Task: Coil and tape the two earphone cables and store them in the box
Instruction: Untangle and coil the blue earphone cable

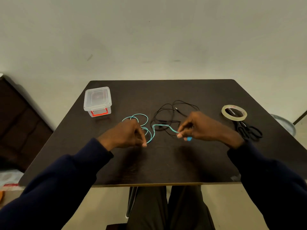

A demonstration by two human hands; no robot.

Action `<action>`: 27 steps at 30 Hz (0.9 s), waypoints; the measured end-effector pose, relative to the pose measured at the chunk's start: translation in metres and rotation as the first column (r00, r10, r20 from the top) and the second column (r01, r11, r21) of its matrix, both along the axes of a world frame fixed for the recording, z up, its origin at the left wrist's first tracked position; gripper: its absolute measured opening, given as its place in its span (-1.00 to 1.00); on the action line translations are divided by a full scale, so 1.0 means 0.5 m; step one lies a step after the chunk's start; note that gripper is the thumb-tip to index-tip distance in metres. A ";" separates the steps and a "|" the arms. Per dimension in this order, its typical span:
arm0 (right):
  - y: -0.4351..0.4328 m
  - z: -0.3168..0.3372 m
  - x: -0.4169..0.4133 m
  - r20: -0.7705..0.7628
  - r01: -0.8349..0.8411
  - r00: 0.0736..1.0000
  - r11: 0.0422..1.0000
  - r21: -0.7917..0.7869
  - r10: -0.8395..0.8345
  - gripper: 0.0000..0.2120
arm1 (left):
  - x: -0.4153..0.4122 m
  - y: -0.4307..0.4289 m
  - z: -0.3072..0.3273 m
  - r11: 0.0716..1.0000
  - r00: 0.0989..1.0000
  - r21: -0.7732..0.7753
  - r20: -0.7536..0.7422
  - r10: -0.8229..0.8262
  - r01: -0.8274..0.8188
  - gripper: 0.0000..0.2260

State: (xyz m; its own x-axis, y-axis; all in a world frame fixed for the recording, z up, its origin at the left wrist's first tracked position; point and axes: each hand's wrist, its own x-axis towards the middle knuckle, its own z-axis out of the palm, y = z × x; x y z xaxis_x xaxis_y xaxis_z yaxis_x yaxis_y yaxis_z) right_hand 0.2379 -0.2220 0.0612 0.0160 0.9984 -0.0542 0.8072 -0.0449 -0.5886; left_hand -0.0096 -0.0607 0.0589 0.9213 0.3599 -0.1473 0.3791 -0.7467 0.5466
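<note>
On the dark table (166,165) the teal earphone cable (159,125) lies uncoiled near the middle, and both hands hold it. The left hand (126,135) has its fingers curled, and it pinches the cable between thumb and fingertip at the nearer end of a bend. Behind this hand, several loose teal loops rest on the table. The right hand (204,127) is also curled, and it pinches the same cable further along. A small blue piece (189,138) shows just under its fingers, but I cannot tell if it is an earbud or a plug. Between the two hands the cable runs in a slack wave. The black earphone cable (166,121) lies in an untidy heap behind the teal one, partly under the right hand, and its plug end points toward the far side. The clear plastic box (97,101) stands at the far left of the table, well apart from both cables. Its lid is on, and it has an orange-red latch (99,112) at the front. At the far right lies a roll of clear tape (235,118) flat on the table. Black scissors (249,131) lie just beside it on the near side. Both arms wear dark blue sleeves (63,180).
</note>
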 end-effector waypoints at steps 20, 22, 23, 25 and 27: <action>-0.028 -0.081 -0.064 0.241 0.082 0.966 0.994 0.072 -0.097 -0.69 | -0.114 0.052 -0.123 0.755 0.667 -0.223 0.360 0.652 -0.617 -0.76; -0.025 -0.074 -0.065 0.225 0.067 0.971 0.995 0.070 -0.081 -0.65 | -0.110 0.064 -0.136 0.758 0.676 -0.171 0.362 0.643 -0.630 -0.73; -0.024 -0.069 -0.065 0.213 0.059 0.974 0.995 0.078 -0.074 -0.64 | -0.107 0.069 -0.141 0.763 0.680 -0.146 0.372 0.632 -0.630 -0.72; -0.023 -0.056 -0.066 0.186 0.053 0.980 0.992 0.112 -0.073 -0.64 | -0.100 0.071 -0.142 0.789 0.700 -0.095 0.406 0.587 -0.607 -0.73; -0.022 -0.041 -0.070 0.146 0.062 0.986 0.985 0.161 -0.086 -0.67 | -0.090 0.071 -0.140 0.820 0.728 -0.058 0.426 0.536 -0.570 -0.76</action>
